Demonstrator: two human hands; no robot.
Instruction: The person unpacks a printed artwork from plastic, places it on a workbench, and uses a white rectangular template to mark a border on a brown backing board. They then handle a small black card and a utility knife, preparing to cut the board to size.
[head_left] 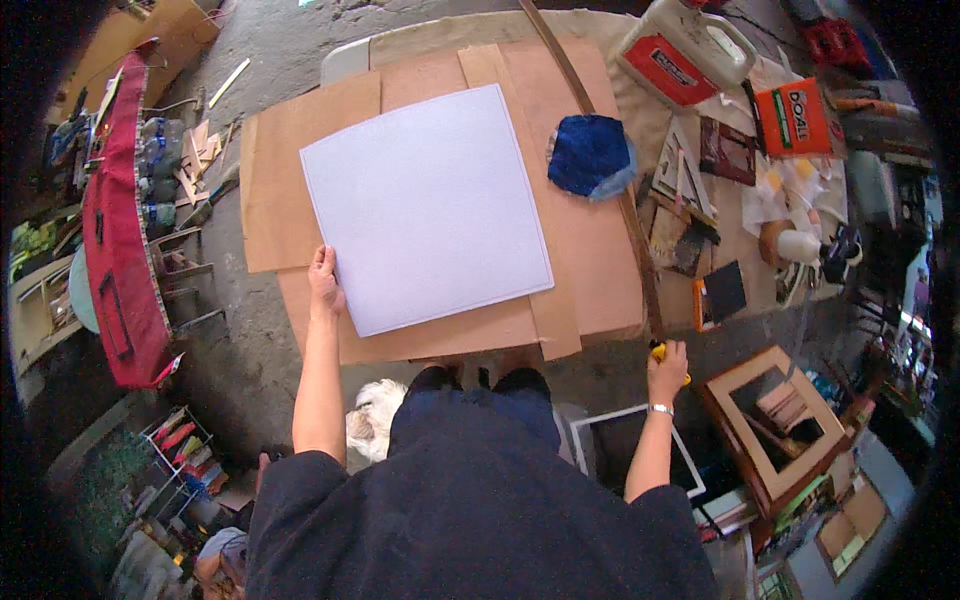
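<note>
The person's left hand point(324, 281) rests on the lower left edge of one white square board point(425, 205), its grip closed lightly over that edge, fingers on top and pinching the rim. The board lies flat, turned slightly, on overlapping brown cardboard sheets point(290, 190) that cover the counter point(560, 30); at least three sheets can be counted, though their overlaps make the number uncertain.

The right hand point(667, 366) hangs just off the counter's near right corner, its grip clamped shut around a small yellow-handled tool point(657, 351); what kind of tool cannot be told. Just above that hand ends one long wooden strip point(640, 250), which runs along the counter's right side to the far edge.

One crumpled blue cloth point(590, 155) lies on the cardboard, right of the board and touching the strip. Further right stand one white plastic jug point(690, 50) with a red label and one orange box point(798, 118). One empty wooden frame point(775, 425) lies on the floor near the right hand, with a white-rimmed dark panel point(625, 445) beside it.
</note>
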